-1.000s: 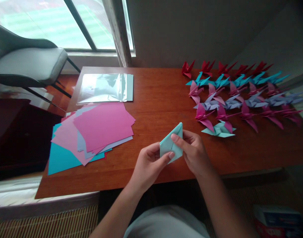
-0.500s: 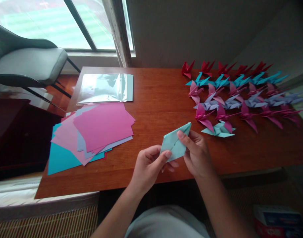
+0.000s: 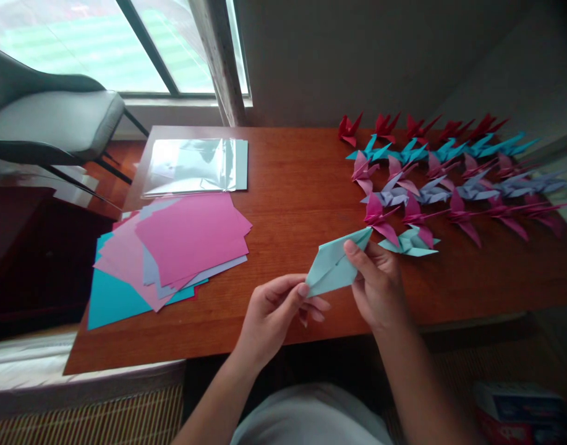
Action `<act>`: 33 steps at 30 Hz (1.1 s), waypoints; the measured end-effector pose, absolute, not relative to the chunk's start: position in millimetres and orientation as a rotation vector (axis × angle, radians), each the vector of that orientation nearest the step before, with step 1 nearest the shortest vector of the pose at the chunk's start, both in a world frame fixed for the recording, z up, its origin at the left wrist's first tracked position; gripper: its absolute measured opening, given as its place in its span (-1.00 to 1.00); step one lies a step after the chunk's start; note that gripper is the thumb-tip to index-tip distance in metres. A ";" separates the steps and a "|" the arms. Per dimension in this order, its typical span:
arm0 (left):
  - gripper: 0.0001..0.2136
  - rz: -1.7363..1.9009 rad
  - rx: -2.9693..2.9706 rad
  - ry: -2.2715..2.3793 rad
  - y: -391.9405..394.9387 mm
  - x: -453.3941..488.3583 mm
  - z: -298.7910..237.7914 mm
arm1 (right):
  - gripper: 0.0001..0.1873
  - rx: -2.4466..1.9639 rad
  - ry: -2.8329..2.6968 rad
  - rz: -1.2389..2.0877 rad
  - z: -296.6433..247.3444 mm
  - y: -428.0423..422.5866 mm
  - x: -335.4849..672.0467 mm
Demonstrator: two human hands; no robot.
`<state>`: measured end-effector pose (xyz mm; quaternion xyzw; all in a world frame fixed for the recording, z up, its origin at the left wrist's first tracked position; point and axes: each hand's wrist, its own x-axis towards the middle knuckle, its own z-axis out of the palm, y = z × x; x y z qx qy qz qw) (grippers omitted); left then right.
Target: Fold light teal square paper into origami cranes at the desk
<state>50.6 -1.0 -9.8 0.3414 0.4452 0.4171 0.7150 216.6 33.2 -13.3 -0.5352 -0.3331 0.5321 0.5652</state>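
Observation:
Between my hands, above the front of the table, is a folded sheet of pale mint origami paper [image 3: 335, 264], tilted up to the right in a long diamond shape. My left hand [image 3: 276, 312] pinches its lower left corner between thumb and fingers. My right hand [image 3: 378, 281] grips its right part, the thumb lying on top and the other fingers hidden behind it. Just beyond my right hand rests a mint folded paper crane [image 3: 410, 242] on the table.
Rows of folded cranes stand at the right: red, blue [image 3: 413, 151], light pink, lavender and magenta [image 3: 380, 213]. Fanned coloured sheets [image 3: 195, 235] lie at the left of the wooden table [image 3: 292, 179], below a clear plastic packet [image 3: 190, 165]. A chair [image 3: 55, 120] stands by the window.
The mint paper's lower left flap has been drawn out, so it now reaches a point at my left fingers. My right hand has moved slightly right and my left hand slightly left.

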 end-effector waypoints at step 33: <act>-0.57 1.198 2.003 1.424 -2.2 67.5 -4.9 | -0.74 -1.227 -1.097 1.289 12.2 7.7 193.8</act>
